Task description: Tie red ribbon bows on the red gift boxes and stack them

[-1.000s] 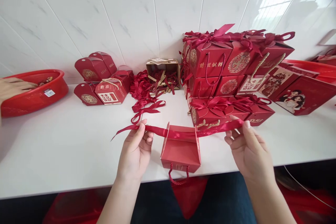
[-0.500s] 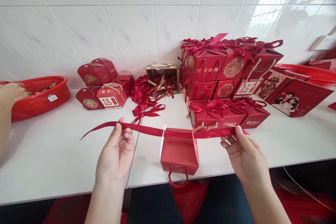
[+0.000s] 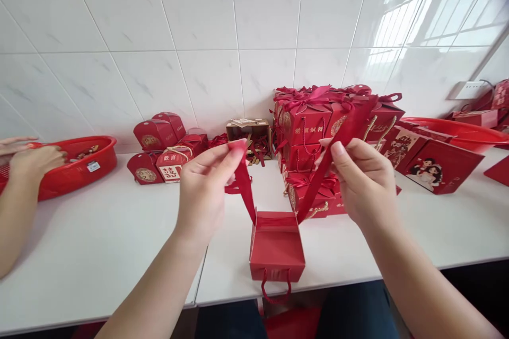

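Observation:
A red gift box [image 3: 275, 249] with a red cord handle stands at the table's front edge. Through its upper part runs a dark red ribbon [image 3: 316, 188], one end rising from each side. My left hand [image 3: 209, 185] pinches the left end, above and to the left of the box. On the right, my right hand [image 3: 360, 175] has the other length between thumb and fingers, and the ribbon's tail sticks up past it. Both hands are raised off the table.
Finished-looking red boxes with bows [image 3: 306, 127] are stacked behind my right hand. Several red boxes [image 3: 149, 169] stand at the left, near an open carton [image 3: 238, 128]. Another person's hands [image 3: 35, 161] reach into a red basin [image 3: 79, 180]. A flat-sided red bag [image 3: 445, 169] stands at the right.
Both hands have lifted, the left one moving inward to the right, so the ribbon ends now slope up from the box in a V. The view has tilted up slightly.

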A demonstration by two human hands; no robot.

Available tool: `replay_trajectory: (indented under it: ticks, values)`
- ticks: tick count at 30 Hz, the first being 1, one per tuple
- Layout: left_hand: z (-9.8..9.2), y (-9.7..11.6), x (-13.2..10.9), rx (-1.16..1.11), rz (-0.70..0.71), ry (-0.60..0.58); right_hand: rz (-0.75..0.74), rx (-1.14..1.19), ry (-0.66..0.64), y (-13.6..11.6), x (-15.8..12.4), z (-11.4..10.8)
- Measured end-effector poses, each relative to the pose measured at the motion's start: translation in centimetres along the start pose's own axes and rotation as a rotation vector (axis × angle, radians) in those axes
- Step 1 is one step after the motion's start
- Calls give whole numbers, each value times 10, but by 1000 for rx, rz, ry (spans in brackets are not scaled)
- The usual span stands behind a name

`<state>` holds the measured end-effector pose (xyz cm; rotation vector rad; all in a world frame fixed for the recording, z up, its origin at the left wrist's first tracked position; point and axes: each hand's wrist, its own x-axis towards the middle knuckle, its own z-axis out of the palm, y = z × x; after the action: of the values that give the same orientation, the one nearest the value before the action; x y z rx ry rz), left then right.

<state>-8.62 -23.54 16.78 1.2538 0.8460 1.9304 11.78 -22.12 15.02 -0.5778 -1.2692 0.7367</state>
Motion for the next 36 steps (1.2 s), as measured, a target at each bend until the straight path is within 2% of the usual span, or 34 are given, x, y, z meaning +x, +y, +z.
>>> replay_trajectory:
  ticks: [5,9,14,18,23,27,30,34,36]
  values:
    - [17,2,3,-55,-45,-47,25,36,-195,-11,7,15]
    - [20,6,1,-57,-87,-74,75,52,-204,-12,8,16]
    - [22,8,-1,-18,-65,-99,164,82,-168,-14,9,17]
    - [24,8,-1,-1,-46,-218,206,93,-184,-15,9,21]
    - [28,9,-6,211,-55,-381,203,-39,-250,-15,-1,26]
    - [30,9,-10,383,10,-440,173,16,-379,-10,-10,26]
    - [28,8,-11,427,31,-488,173,54,-384,0,-12,23]
    - [19,6,-9,311,-185,-543,158,83,-393,17,-13,13]
    - [12,4,-7,178,-313,-545,78,30,-407,22,-13,5]
